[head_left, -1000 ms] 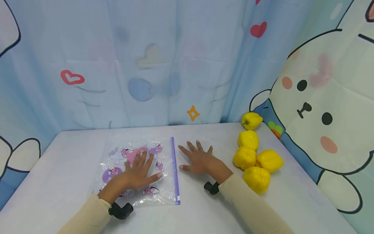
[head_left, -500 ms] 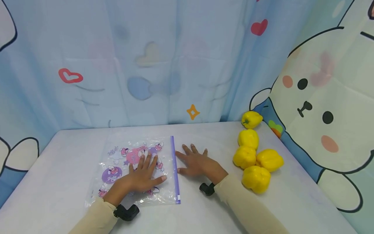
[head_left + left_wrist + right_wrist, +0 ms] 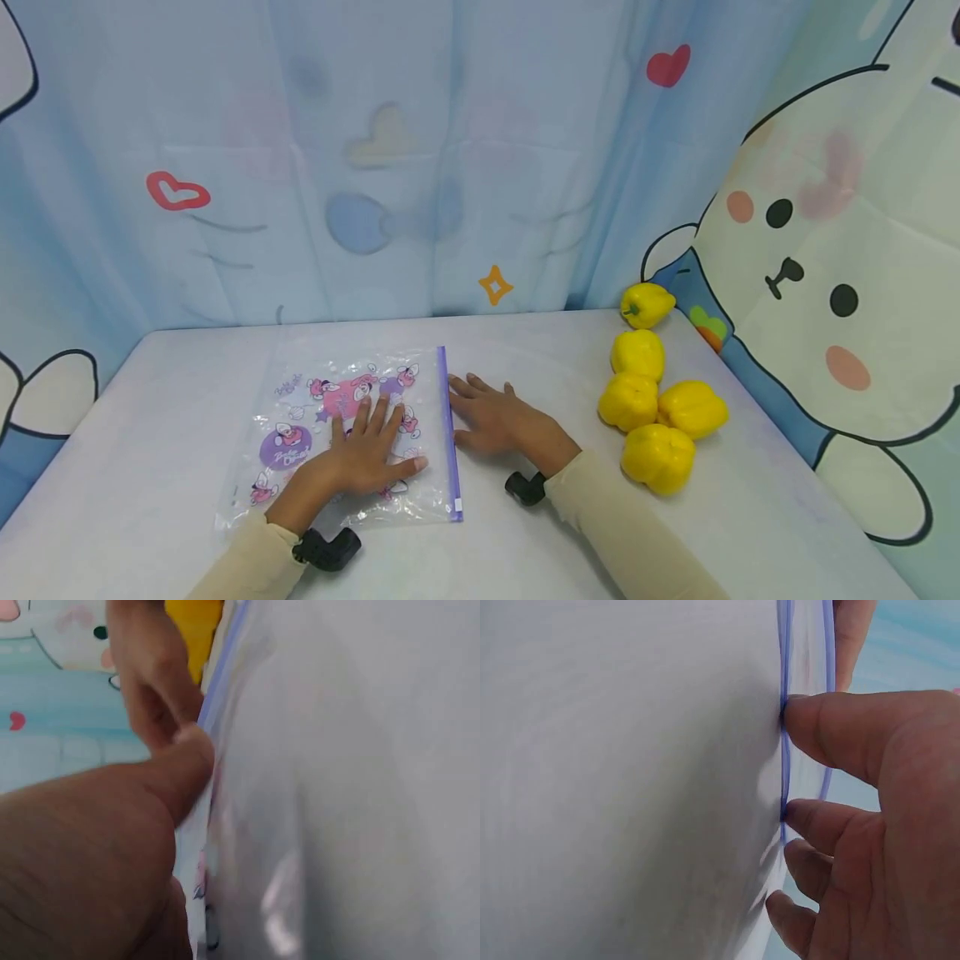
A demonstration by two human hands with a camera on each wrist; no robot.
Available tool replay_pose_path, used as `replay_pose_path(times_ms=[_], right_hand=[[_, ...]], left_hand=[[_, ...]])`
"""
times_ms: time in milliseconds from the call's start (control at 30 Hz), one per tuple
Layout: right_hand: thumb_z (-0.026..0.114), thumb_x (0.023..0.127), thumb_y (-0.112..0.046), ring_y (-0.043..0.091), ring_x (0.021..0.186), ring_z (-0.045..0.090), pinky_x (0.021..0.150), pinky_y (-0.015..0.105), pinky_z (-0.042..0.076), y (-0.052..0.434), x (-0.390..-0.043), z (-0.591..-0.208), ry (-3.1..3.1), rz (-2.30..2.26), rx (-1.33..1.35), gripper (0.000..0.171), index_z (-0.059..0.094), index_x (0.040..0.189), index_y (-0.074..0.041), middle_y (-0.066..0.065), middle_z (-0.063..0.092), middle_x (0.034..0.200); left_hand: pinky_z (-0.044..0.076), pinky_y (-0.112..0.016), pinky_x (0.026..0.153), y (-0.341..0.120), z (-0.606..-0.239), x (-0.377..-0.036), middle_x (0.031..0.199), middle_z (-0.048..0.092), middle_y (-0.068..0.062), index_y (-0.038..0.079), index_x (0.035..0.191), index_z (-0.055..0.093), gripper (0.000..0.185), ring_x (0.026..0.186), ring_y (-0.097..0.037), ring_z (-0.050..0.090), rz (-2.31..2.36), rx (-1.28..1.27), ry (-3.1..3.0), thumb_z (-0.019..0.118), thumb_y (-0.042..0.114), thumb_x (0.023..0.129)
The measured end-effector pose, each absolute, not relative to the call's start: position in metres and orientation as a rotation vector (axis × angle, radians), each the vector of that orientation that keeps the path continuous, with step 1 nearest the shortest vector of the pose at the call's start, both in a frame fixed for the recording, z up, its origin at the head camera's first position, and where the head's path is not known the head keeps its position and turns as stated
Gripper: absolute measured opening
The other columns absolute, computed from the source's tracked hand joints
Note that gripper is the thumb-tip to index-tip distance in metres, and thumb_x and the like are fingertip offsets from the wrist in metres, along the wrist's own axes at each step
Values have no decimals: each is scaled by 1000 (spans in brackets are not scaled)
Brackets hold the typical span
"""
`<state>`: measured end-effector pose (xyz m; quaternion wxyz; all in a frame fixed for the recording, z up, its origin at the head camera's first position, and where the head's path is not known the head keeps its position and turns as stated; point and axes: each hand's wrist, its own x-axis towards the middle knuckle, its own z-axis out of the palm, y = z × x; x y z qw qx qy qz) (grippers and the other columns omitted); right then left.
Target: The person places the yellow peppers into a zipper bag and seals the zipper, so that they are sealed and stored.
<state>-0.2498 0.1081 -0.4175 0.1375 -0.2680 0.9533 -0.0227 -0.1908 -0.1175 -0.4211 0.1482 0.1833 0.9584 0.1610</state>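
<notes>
My left hand (image 3: 367, 454) lies flat on the zip bag (image 3: 345, 433), fingers straight and spread, palm pinning the plastic to the tabletop (image 3: 540, 533). It grips nothing, just presses. My right hand (image 3: 495, 421) rests on the tabletop just beside the bag. The fingertips (image 3: 802, 712) touch the purple zip strip (image 3: 448, 433) at the bag's right edge. In the right wrist view thumb and forefinger tips sit against the strip, relaxed, not pinching it. Two purple lines show there with a gap between, so I judge the mouth is at least partly unsealed, though I can't tell how far along.

To do this step well, I reckon: keep the left palm down so the bag doesn't slide, work the right fingertips at the strip near its middle, separate one lip from the other, don't drag the whole bag right.

Bag: clear plastic, flat, looks empty, printed with pink and purple cartoon figures, slightly crinkled and glossy. It lies left of centre on the tabletop, zip strip running away from me, a small white tab at its near end.

Five yellow peppers (image 3: 660, 408) sit clustered at the right side of the tabletop, well apart from the bag, near my right sleeve (image 3: 622, 533).
</notes>
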Motion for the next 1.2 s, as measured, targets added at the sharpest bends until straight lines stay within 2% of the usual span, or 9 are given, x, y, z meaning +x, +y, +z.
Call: replay_pose_path(times_ms=[133, 267, 400, 567, 667, 733, 1067, 1200], right_hand=[[51, 93, -44, 23, 147, 9, 107, 68, 18, 109, -248, -417, 2760, -78, -805, 70, 29, 155, -19, -2, 19, 161], [51, 92, -42, 23, 147, 10, 107, 69, 19, 109, -247, -417, 2769, -99, -815, 69, 31, 154, -17, -1, 21, 160], [52, 92, -41, 23, 146, 14, 107, 69, 18, 109, -247, -418, 2770, -119, -813, 69, 32, 153, -16, 0, 23, 159], [52, 93, -41, 22, 147, 13, 108, 68, 16, 108, -247, -419, 2760, -129, -798, 68, 32, 153, -16, -2, 22, 159], [53, 94, -43, 22, 147, 13, 108, 68, 16, 108, -247, -418, 2759, -137, -790, 68, 32, 153, -17, -3, 22, 159], [53, 94, -44, 22, 147, 13, 108, 68, 16, 108, -246, -418, 2760, -139, -790, 68, 32, 153, -18, -4, 22, 159], [54, 94, -46, 22, 147, 13, 109, 67, 14, 108, -246, -419, 2768, -133, -780, 70, 30, 154, -19, -5, 20, 160], [54, 94, -47, 22, 147, 13, 108, 68, 14, 109, -246, -419, 2770, -147, -781, 70, 30, 154, -19, -5, 20, 160]], left_hand=[[-7, -66, 109, -113, -425, -184, 160, -2, -21, 0, 154, 16, 83, 145, -38, -7, 516, 626, 2770, 50, 48, 96], [-6, -61, 112, -104, -427, -179, 161, 0, -19, 0, 154, 18, 66, 146, -35, -6, 574, 729, 2742, 44, 30, 101], [-5, -60, 113, -97, -427, -177, 161, 1, -19, -4, 152, 18, 61, 146, -34, -5, 604, 751, 2724, 40, 21, 101], [-5, -57, 114, -95, -427, -175, 160, -2, -20, -8, 151, 15, 70, 146, -33, -6, 621, 680, 2701, 34, 39, 103], [-6, -57, 114, -96, -428, -175, 160, -5, -19, -8, 151, 13, 82, 146, -32, -9, 606, 657, 2693, 32, 54, 100], [-7, -57, 113, -98, -428, -175, 160, -5, -19, -7, 152, 12, 88, 146, -32, -9, 597, 646, 2689, 33, 59, 98], [-7, -62, 111, -102, -432, -173, 160, -2, -20, -4, 153, 4, 98, 145, -35, -8, 606, 577, 2725, 36, 67, 93], [-5, -67, 109, -101, -430, -172, 160, 2, -21, 3, 155, -3, 101, 145, -38, -5, 713, 537, 2765, 39, 69, 91]])
